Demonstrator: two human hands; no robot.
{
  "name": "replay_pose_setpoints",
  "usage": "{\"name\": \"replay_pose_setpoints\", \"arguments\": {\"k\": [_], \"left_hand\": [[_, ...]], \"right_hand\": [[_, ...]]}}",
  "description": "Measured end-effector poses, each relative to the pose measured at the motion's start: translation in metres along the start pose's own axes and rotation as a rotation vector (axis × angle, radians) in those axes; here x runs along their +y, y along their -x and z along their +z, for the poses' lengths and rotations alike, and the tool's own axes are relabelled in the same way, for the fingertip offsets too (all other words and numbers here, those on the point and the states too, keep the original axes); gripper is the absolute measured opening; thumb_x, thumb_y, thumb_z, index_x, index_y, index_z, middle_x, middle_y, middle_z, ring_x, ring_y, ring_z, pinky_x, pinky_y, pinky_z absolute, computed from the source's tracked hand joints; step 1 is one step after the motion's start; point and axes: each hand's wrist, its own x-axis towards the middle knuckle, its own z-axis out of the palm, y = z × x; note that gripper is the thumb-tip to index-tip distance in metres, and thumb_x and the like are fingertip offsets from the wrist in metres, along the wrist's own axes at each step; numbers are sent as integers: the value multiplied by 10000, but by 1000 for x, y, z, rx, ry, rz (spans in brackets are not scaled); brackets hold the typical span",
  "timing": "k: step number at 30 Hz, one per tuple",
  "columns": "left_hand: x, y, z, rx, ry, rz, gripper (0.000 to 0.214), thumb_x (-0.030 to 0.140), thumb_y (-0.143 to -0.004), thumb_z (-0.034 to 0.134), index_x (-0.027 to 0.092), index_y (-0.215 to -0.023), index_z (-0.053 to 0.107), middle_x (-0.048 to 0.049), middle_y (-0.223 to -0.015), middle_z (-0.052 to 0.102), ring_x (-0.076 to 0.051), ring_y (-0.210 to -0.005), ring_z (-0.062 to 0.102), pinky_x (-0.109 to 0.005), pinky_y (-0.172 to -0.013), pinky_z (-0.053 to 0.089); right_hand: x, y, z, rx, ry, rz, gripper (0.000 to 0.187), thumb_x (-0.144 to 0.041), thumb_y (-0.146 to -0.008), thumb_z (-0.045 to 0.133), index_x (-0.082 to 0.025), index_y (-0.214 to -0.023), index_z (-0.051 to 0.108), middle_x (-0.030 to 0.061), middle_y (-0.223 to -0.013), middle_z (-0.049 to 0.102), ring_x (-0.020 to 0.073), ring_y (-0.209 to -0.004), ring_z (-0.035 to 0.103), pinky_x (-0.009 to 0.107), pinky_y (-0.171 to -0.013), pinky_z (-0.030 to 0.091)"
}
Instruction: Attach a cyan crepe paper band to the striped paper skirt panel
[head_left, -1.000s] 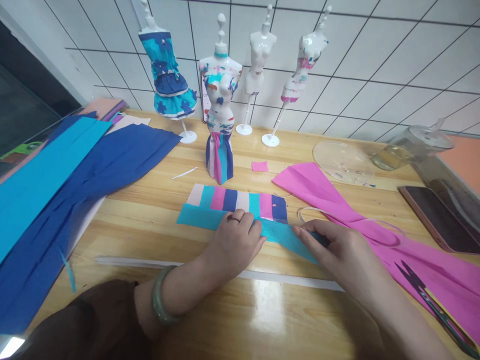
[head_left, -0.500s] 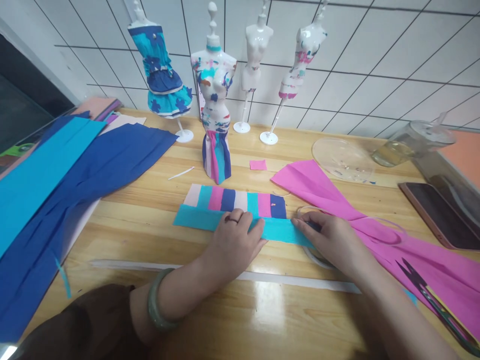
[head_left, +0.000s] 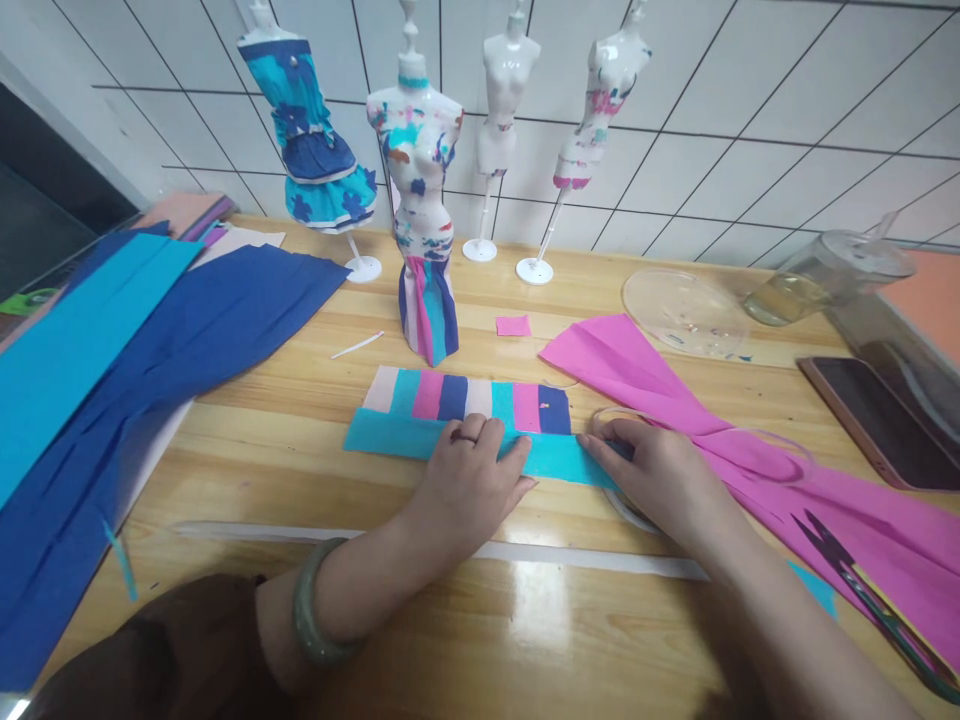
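Observation:
A turquoise crepe paper strip [head_left: 562,458] lies lengthwise over the lower edge of a piece of striped crepe paper [head_left: 454,397] in pale pink, turquoise, pink and navy. My left hand [head_left: 476,465], with a ring and a green bangle, presses on the strip's middle; its fingers are bent and close together, and their tips are partly hidden. At the strip's right end my right hand [head_left: 649,470] is closed, thumb and forefinger pinching the edge. Under and behind the right hand sits a round clear item [head_left: 634,515], mostly covered. A long white strip [head_left: 540,555] lies in front of both hands.
Scissors [head_left: 862,585] rest on pink paper [head_left: 645,370] at right, near a phone [head_left: 877,420]. A jar [head_left: 817,280] and clear dish [head_left: 686,312] stand behind. Mannequins, including one in a striped skirt [head_left: 429,310], line the wall. Blue paper [head_left: 225,310] spreads at left.
The view has shifted slightly. My right hand has edged a little left along the strip's end, while my left hand keeps its place on the strip.

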Motion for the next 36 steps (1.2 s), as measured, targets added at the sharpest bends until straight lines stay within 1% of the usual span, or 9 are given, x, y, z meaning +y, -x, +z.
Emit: {"name": "replay_pose_setpoints", "arguments": {"k": [7,13,19,24,29,36], "left_hand": [[0,-1,0,-15,-6,-8,385,449,-853,479,244,-1175,532,-88,-958,498,-263,-938,425,-389,-759,391],[0,-1,0,-19,-21,-2,408,457,-856,469,239,-1197,521,-89,-964,491,-265,-941,426,-395,-758,392],[1,-2,2,-24,-28,-14,411,470,-854,464,250,-1197,518,-89,-973,491,-267,-945,426,-394,-756,385],[1,-4,2,-27,-24,-23,405,471,-850,472,259,-1191,522,-92,-983,487,-272,-963,420,-392,-769,378],[2,-4,2,-24,-33,-20,424,493,-835,486,288,-1205,514,-89,-973,482,-274,-950,416,-399,-770,363],[4,-4,4,-17,-73,-3,454,536,-837,449,324,-1235,503,-87,-944,471,-276,-928,413,-394,-745,341]], "right_hand": [[-2,0,0,8,25,37,245,-413,-832,469,-239,-728,606,7,-702,647,180,-629,591,275,-561,381],[-1,2,0,31,-12,18,258,-416,-840,459,-225,-797,627,25,-750,664,185,-653,599,279,-574,393],[0,1,2,20,-17,46,245,-409,-831,474,-227,-712,587,-1,-660,631,165,-598,576,268,-558,381],[-2,0,4,42,44,62,242,-398,-811,490,-221,-654,541,-3,-611,619,163,-573,572,259,-543,359],[-4,0,5,60,88,80,244,-401,-807,483,-217,-663,552,9,-616,626,170,-589,586,255,-528,339],[-6,0,3,38,109,96,244,-404,-808,481,-220,-656,534,2,-614,615,168,-578,570,252,-523,330]]}}
